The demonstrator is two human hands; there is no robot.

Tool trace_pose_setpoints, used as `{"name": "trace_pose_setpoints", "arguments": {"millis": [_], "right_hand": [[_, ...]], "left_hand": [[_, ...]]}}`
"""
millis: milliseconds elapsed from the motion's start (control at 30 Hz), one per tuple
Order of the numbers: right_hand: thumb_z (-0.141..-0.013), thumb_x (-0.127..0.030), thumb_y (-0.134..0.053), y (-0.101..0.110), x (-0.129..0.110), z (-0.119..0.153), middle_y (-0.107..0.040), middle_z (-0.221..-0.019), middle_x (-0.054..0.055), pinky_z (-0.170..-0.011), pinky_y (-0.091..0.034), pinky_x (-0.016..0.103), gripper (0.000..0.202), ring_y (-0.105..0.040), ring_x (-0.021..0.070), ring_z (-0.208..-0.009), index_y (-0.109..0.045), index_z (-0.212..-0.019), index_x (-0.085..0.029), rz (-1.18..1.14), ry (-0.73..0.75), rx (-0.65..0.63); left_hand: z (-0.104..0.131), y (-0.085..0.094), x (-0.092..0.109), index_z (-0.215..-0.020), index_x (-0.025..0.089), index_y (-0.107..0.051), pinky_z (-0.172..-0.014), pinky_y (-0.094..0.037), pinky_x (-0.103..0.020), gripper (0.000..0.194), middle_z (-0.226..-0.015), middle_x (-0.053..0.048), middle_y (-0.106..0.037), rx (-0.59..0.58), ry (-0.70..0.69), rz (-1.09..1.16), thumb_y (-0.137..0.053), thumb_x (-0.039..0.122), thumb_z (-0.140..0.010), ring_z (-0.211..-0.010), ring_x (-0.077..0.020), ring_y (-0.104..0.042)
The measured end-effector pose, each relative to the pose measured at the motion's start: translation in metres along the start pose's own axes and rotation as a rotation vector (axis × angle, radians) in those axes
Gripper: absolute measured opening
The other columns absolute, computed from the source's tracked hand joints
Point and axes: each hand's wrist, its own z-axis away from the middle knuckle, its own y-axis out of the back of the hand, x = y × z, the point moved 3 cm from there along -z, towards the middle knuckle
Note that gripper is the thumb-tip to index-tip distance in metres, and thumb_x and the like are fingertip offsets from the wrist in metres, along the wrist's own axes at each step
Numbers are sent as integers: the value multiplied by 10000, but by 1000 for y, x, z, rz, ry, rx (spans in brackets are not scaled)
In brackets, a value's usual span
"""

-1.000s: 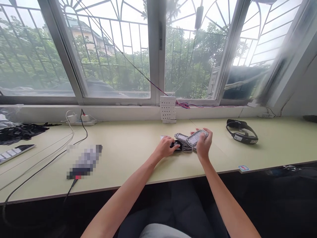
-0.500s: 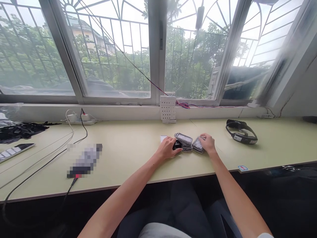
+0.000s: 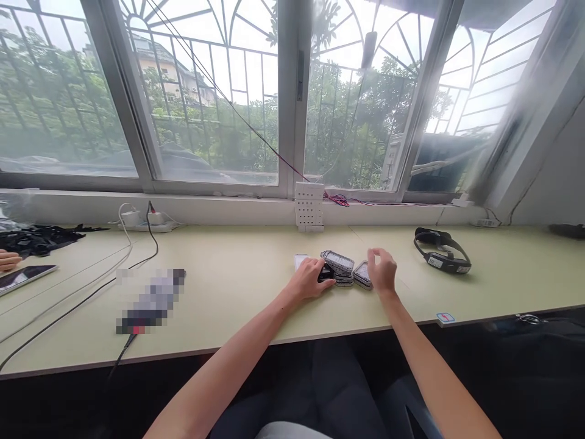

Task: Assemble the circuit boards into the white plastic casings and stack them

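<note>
My left hand (image 3: 308,280) is closed around a small black object (image 3: 325,273) whose kind I cannot make out. A white flat piece (image 3: 300,260) shows just behind its knuckles. To the right of that hand lies an uneven stack of grey-rimmed rectangular cases (image 3: 338,262) with pale, see-through faces. A smaller pile of the same cases (image 3: 363,274) sits beside it, tilted. Right by this pile is my right hand (image 3: 384,271), raised a little, its fingers bent and pressed together. Whether anything tiny is between those fingertips is hidden.
A black head strap device (image 3: 442,251) rests on the right of the table (image 3: 237,262). A white perforated block (image 3: 309,207) stands against the wall. Leftward are a blurred-out device (image 3: 153,302) with a cable, a phone (image 3: 27,279), black strips (image 3: 50,239) and another person's fingers (image 3: 8,260).
My right hand has come up off the right-hand pile of cases, its fingers drawn together. My left hand stays put. Another person's fingers have appeared at the left edge.
</note>
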Motion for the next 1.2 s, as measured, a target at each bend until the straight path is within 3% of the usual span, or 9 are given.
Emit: {"name": "trace_pose_setpoints", "arguments": {"millis": [100,233,433,633,833,1200], "right_hand": [[-979,-499,-413,2,-27,6,-722,-936,138,-924,-459,446,405,-655,271,-955,-645,-918,-173,-66,167,-36],[-965,-545,-474,-4,-54,14,-708,-1106,136,-971,-465,455,423,-627,281,-1094,-663,-1071,-182,-112,260,-257],[-944,-563,-503,-19,-50,30,-628,-1278,181,-1034,-440,527,505,-555,331,-1240,-633,-1248,-181,-6,308,-436],[-941,-491,-528,-24,-35,41,-588,-1319,191,-1045,-437,528,471,-528,338,-1264,-629,-1279,-180,71,305,-470],[-949,-378,-498,-29,-40,46,-576,-1308,173,-1014,-455,515,417,-533,333,-1220,-609,-1308,-200,109,294,-481],[-926,-271,-472,-32,-46,48,-563,-1256,184,-1018,-460,487,416,-540,326,-1165,-602,-1306,-166,96,265,-489]], "left_hand": [[1,0,1,-957,199,-572,-816,-474,-403,339,-931,-112,-650,4,-4,1,-623,518,-855,-924,-284,-593],[1,0,2,-981,197,-568,-819,-476,-396,337,-944,-109,-647,-2,12,23,-619,506,-858,-924,-276,-599],[0,-3,1,-936,201,-558,-801,-477,-388,295,-902,-93,-634,22,3,64,-636,471,-847,-867,-255,-600],[0,-3,3,-940,196,-554,-838,-485,-409,283,-937,-110,-634,48,-27,59,-625,457,-857,-903,-269,-599],[2,0,6,-1021,211,-587,-1021,-414,-491,265,-1011,-101,-658,57,-45,64,-640,408,-852,-976,-274,-622],[2,-4,5,-1079,206,-613,-1001,-423,-483,291,-1083,-114,-662,32,-28,53,-607,403,-864,-1016,-278,-622]]}}
